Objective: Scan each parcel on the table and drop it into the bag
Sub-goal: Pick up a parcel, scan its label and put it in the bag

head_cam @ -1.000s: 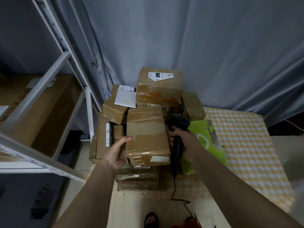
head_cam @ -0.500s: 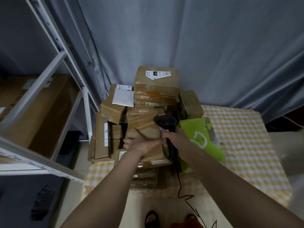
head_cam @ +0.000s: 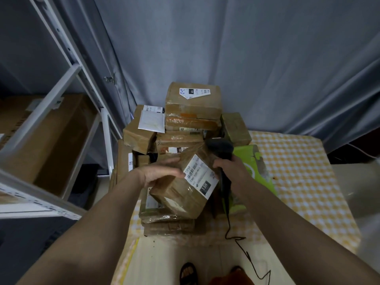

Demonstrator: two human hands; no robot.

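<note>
Black scanner (head_cam: 221,150) handle hidden in right hand (head_cam: 232,171); label (head_cam: 200,177) blurred.

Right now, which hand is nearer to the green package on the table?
Right. The right hand grips the black scanner just beside the green package. The left hand holds the brown parcel, further left.

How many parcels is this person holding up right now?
1: the brown parcel with the white label, gripped by the left hand in front of the pile. The right hand holds the scanner.
</note>
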